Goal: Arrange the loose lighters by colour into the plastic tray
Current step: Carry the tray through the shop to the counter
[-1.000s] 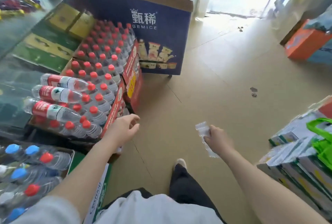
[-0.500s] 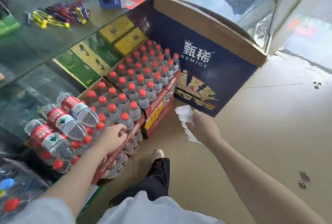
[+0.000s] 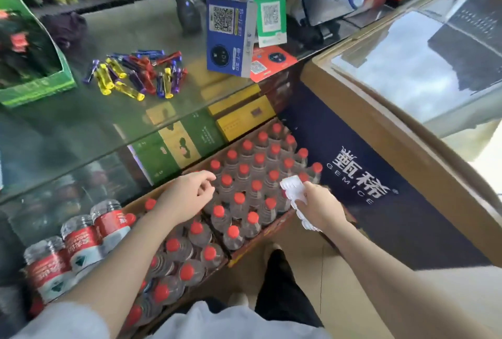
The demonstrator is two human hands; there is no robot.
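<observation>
A heap of loose lighters (image 3: 135, 73), yellow, red, blue and purple, lies on the glass counter top (image 3: 81, 126) at the upper left. My right hand (image 3: 320, 207) grips a clear, ribbed plastic tray (image 3: 294, 197) and holds it over the water bottle cases, well below the counter. My left hand (image 3: 187, 194) hangs over the red-capped bottles with its fingers loosely curled, holding nothing. Both hands are far from the lighters.
Cases of red-capped water bottles (image 3: 244, 189) stand against the counter front. A big blue carton (image 3: 380, 175) stands at the right. QR payment signs (image 3: 228, 37) and a green display box (image 3: 30, 67) sit on the counter. My foot (image 3: 274, 260) is on the tan floor.
The view has swung up and left from the floor to the counter, bringing the lighters into sight. Both hands have risen over the bottle cases, the right still holding the tray.
</observation>
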